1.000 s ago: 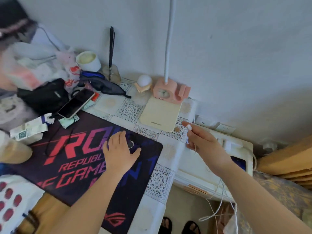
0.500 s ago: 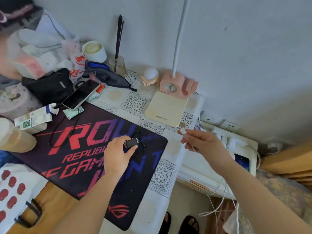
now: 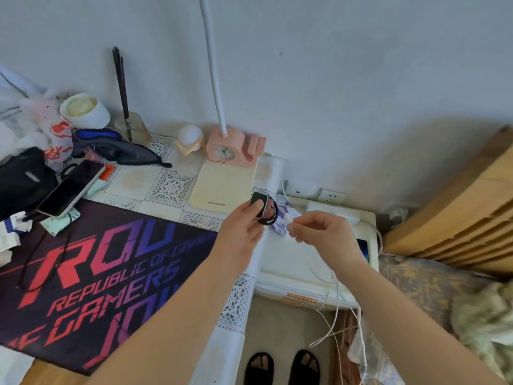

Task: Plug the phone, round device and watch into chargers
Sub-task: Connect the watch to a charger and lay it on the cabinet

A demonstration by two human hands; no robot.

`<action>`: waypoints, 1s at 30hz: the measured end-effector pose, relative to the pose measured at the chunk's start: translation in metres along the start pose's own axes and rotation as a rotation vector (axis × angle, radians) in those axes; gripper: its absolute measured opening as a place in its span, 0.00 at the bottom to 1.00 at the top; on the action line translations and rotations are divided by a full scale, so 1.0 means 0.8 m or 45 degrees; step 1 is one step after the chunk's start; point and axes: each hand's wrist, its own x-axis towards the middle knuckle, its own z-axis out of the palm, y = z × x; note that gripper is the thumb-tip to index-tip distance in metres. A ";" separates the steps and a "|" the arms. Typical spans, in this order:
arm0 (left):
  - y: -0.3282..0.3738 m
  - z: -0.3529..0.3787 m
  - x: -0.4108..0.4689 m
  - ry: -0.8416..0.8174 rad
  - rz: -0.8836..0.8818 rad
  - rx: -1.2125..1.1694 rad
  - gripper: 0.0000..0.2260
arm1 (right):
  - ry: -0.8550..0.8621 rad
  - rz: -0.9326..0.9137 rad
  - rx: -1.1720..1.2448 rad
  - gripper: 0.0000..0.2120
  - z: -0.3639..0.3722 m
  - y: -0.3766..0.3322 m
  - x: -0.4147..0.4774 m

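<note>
watch [image 3: 258, 204]: pinched in the left hand [image 3: 241, 232], thumb on the dark screen, braided band looping off at 3 o'clock; lifted over the table [image 3: 155, 187] edge so its back can meet the charger
charger puck [image 3: 290, 219]: small white tip clamped in the right hand [image 3: 323, 234] fingertips, just beside the watch, not clearly touching
white cable [image 3: 334, 295]: hangs slack from the right hand toward 6 o'clock, likely enough give to close the gap
phone [image 3: 70, 188]: propped at 9 o'clock by the gaming mat [image 3: 97, 273], no cable seen on it
round device: cannot tell which item it is
room: open air over the white box [image 3: 288, 262] at 4 o'clock; pink clock [image 3: 224, 154] and cream pad [image 3: 222, 187] crowd 12 o'clock
</note>
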 end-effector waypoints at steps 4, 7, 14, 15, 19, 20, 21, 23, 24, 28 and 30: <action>-0.008 0.055 -0.002 -0.111 -0.096 -0.068 0.10 | 0.195 -0.013 -0.039 0.05 -0.043 0.004 -0.002; -0.014 0.086 -0.003 -0.111 -0.184 -0.101 0.07 | 0.260 -0.031 -0.038 0.06 -0.074 0.007 -0.007; -0.030 0.137 -0.012 -0.044 -0.250 -0.044 0.08 | 0.337 -0.054 -0.051 0.03 -0.114 0.013 -0.015; -0.032 0.143 -0.014 -0.029 -0.245 -0.036 0.07 | 0.343 -0.058 -0.061 0.03 -0.117 0.013 -0.015; -0.041 0.164 -0.023 -0.010 -0.261 -0.062 0.11 | 0.349 -0.117 -0.155 0.04 -0.125 0.011 -0.017; -0.042 0.168 -0.024 -0.012 -0.267 -0.064 0.13 | 0.354 -0.128 -0.193 0.04 -0.127 0.011 -0.016; -0.043 0.173 -0.025 -0.016 -0.272 -0.066 0.14 | 0.357 -0.129 -0.230 0.03 -0.129 0.011 -0.015; -0.045 0.181 -0.027 -0.028 -0.282 -0.079 0.14 | 0.353 -0.115 -0.275 0.05 -0.132 0.010 -0.014; -0.046 0.184 -0.028 -0.029 -0.284 -0.084 0.14 | 0.348 -0.111 -0.286 0.06 -0.133 0.010 -0.013; -0.051 0.193 -0.028 -0.020 -0.261 -0.080 0.11 | 0.308 -0.127 -0.368 0.10 -0.137 0.008 -0.009; -0.054 0.194 -0.027 -0.024 -0.253 -0.088 0.11 | 0.297 -0.123 -0.397 0.10 -0.138 0.008 -0.006</action>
